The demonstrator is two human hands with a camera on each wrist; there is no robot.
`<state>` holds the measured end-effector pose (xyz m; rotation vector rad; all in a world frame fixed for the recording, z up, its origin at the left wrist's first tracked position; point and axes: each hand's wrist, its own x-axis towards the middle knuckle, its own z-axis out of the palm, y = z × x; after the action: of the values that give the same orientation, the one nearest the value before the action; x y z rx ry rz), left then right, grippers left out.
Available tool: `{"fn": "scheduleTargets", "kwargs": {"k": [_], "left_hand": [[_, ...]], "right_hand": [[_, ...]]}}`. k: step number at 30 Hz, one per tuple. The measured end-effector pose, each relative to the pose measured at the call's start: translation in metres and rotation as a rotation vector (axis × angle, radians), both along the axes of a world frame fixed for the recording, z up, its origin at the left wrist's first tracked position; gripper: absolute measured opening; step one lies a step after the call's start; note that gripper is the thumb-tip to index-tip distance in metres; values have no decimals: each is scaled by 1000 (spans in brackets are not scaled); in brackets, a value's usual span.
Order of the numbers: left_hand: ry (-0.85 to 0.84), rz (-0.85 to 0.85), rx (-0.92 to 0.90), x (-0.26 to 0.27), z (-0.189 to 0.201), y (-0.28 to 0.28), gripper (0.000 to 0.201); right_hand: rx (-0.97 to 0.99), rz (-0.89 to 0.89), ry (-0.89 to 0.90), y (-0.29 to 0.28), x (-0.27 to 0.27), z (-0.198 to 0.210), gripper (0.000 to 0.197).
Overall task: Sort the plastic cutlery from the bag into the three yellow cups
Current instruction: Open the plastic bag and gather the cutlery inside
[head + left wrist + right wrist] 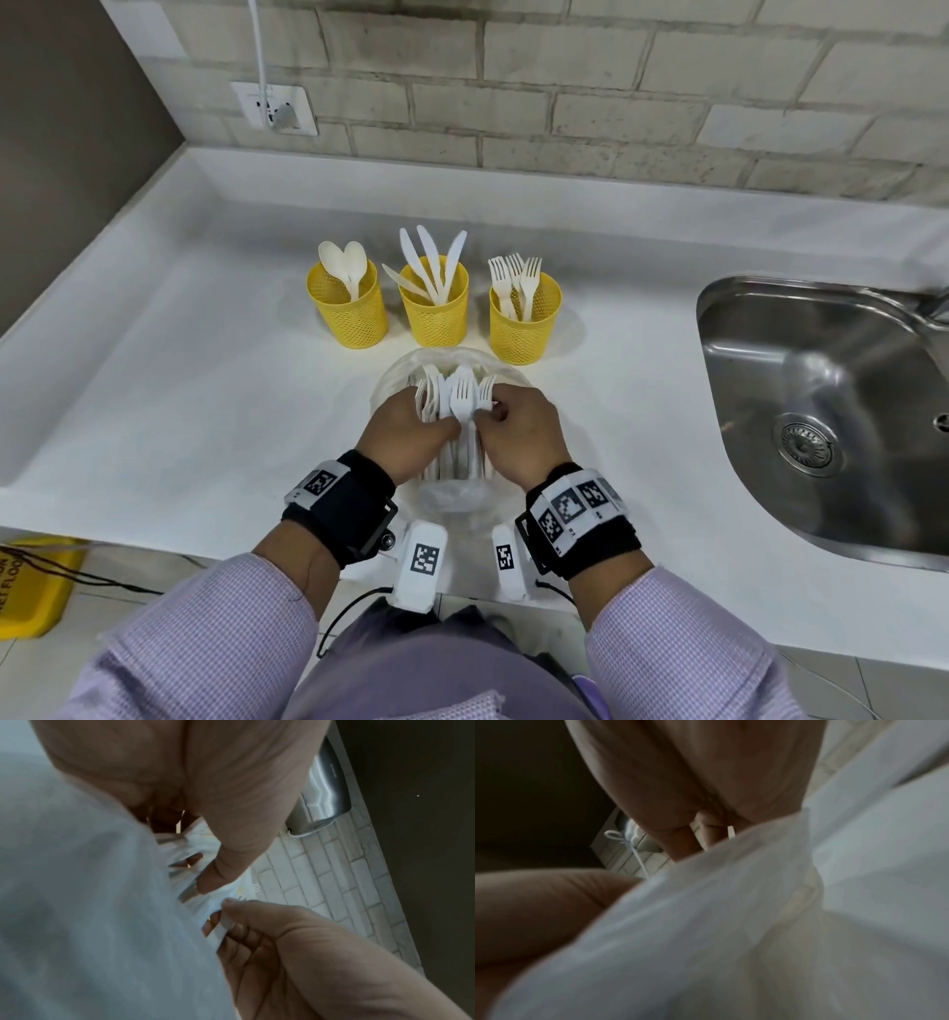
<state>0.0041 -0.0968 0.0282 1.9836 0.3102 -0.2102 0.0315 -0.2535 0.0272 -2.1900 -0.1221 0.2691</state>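
Three yellow mesh cups stand in a row on the white counter: the left cup (pixel 348 307) holds spoons, the middle cup (pixel 434 307) knives, the right cup (pixel 524 324) forks. In front of them lies a clear plastic bag (pixel 452 496) with a bundle of white cutlery (pixel 436 395) sticking out. My left hand (pixel 411 437) grips the bundle. My right hand (pixel 518 437) pinches the handle of one white fork (pixel 462 393) at the top of the bundle. In the left wrist view my right hand (pixel 257 927) pinches a white handle beside my left thumb (pixel 218 876). The right wrist view is mostly blurred bag (pixel 757 923).
A steel sink (pixel 827 411) is set into the counter on the right. A wall socket with a white cable (pixel 274 110) sits on the brick wall at the back left. A yellow wet-floor sign (pixel 31 586) lies on the floor at the left.
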Motion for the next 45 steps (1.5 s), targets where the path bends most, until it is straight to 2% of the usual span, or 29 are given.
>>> {"fn": "scheduleTargets", "kwargs": {"k": [4, 7, 10, 13, 17, 21, 24, 26, 29, 33, 39, 40, 43, 45], "left_hand": [[-21, -75, -161, -1, 3, 1, 47], [-59, -84, -187, 0, -2, 4, 57], [-93, -25, -172, -1, -8, 8, 68], [-100, 0, -140, -2, -11, 10, 62], [-67, 68, -44, -1, -15, 10, 37], [-21, 117, 68, 2, -20, 13, 26], [1, 132, 126, 4, -22, 11, 23], [11, 120, 182, 5, -20, 8, 22], [18, 95, 234, 6, -19, 4, 21], [33, 67, 309, 8, -14, 2, 21], [77, 21, 244, 11, -11, 7, 15], [86, 14, 225, 11, -10, 8, 15], [125, 13, 136, 11, -8, 11, 14], [132, 29, 79, 10, -6, 13, 21]], "right_hand": [[-4, 35, -13, 7, -1, 4, 41], [59, 52, 4, 14, -2, 2, 14], [119, 60, 2, 18, -4, 3, 15], [144, -1, 36, 15, -4, 3, 22], [159, -61, 70, 10, -3, -2, 29], [-87, -13, 22, 0, 3, -2, 20], [-357, 116, 67, -1, 7, -1, 13], [-412, 160, 125, 0, 8, -3, 9], [-336, 157, 238, 3, 11, -11, 26], [-106, 13, 290, 6, 13, -17, 37], [141, -134, 455, 11, 16, -22, 53], [166, -142, 481, 12, 17, -20, 51], [224, -158, 531, 13, 18, -14, 23], [216, -165, 497, 14, 18, -15, 19]]}}
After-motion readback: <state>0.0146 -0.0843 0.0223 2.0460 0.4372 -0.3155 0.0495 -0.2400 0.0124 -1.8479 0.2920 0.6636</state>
